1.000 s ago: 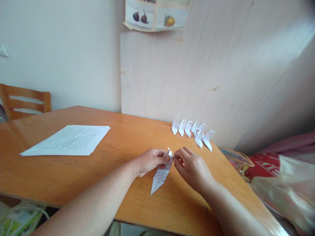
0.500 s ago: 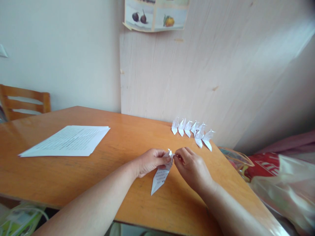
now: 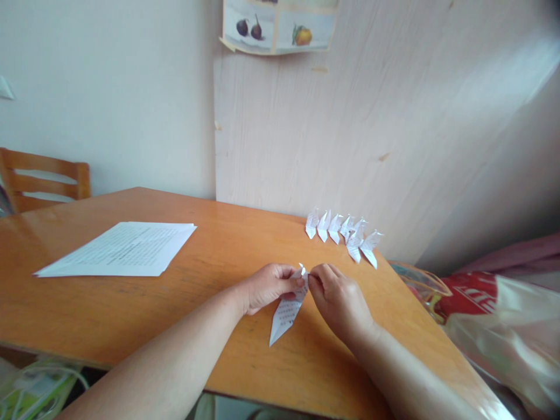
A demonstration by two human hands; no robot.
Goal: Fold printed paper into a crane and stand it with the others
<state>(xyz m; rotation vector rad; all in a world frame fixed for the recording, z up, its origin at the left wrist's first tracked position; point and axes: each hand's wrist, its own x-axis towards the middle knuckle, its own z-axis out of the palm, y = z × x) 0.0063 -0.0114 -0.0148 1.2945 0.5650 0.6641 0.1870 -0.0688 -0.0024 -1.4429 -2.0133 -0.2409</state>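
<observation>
Between my hands is a folded paper piece, white with printed text, its long point slanting down toward the table's front edge. My left hand pinches it near the top, thumb in front. On its right side, my right hand is closed with the fingertips at the paper's upper edge; the part they grip is hidden behind the fingers. Farther back, several folded paper figures of similar white printed paper stand in a row, with two more in front at the right.
A stack of printed sheets lies at the left of the wooden table. A wooden chair stands beyond the far left. Beside the table's right edge are a red bag and a pale plastic bag. The wall borders the back.
My right hand has turned slightly, its fingers curling closer against the paper's upper edge. The left hand keeps its pinch, and the other paper things stay put.
</observation>
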